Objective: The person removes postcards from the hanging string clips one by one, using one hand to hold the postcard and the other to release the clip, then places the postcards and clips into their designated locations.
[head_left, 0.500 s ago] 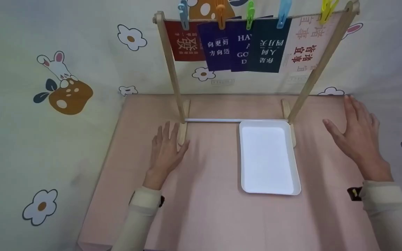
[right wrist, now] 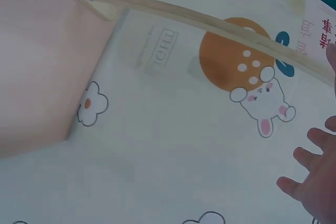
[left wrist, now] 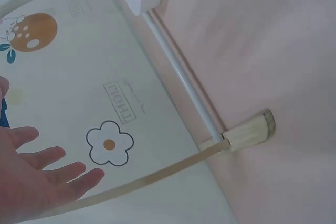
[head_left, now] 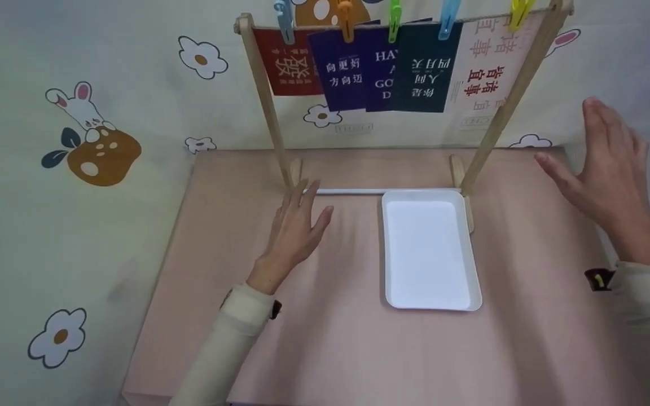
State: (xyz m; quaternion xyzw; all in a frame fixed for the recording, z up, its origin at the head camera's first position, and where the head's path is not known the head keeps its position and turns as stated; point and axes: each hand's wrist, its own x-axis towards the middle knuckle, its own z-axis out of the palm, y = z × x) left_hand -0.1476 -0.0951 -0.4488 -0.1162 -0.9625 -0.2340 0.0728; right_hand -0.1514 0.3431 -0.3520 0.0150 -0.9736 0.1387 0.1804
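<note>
Five clips [head_left: 395, 21] hold cards across the top of one wooden rack [head_left: 267, 107] — I count a red card [head_left: 291, 70], two purple cards [head_left: 336, 79], a green card [head_left: 426, 67] and a pale card [head_left: 480, 67]. The clip tops are cut off, and the green card hides part of one purple card. The left hand [head_left: 293, 234] is open, has hold of nothing and blocks the rack's left foot; I can't tell if they touch. The right hand [head_left: 613, 172] is open wide and empty, well apart from the rack. One white tray [head_left: 429, 254] sits on the pink table [head_left: 330, 355] by the right foot, hiding some of the white rod [head_left: 353, 192] — bunny pictures [head_left: 85, 115] show on the wall
</note>
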